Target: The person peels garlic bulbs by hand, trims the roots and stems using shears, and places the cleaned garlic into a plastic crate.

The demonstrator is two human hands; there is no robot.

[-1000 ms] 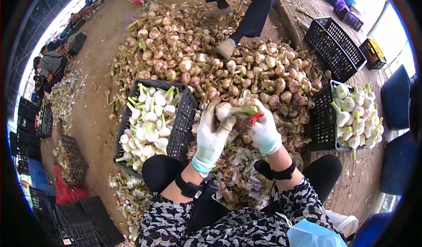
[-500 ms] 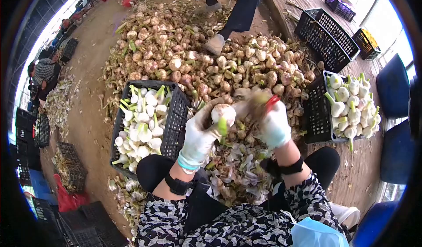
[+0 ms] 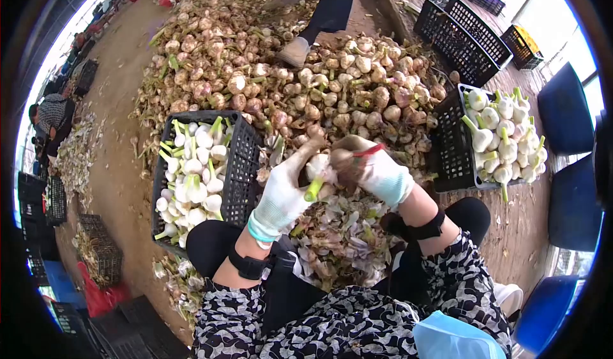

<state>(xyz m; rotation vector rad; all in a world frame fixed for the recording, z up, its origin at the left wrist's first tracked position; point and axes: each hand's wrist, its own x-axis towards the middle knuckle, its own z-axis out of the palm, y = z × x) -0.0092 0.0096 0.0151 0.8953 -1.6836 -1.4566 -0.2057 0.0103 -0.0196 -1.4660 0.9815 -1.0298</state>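
Observation:
My left hand, in a white knit glove, is closed around a garlic bulb whose cut green stem points down toward me. Close against the bulb's right side is my gloved right hand, its fingers curled around a slim red-handled tool. The tool's working end is hidden. Loose skin hangs between the fingers and the bulb. Below both hands lies a heap of papery garlic peelings. Just beyond them spreads a large pile of unpeeled, soil-stained garlic.
A black crate of white garlic stands at my left. Another filled crate is at my right. Past the pile, a person's leg and shoe stand among the bulbs. An open black crate and blue barrels line the right side.
The right hand has moved left and in against the bulb, its motion blur mostly gone. The bulb now looks whiter, with skin pulled at its side. My view has shifted slightly.

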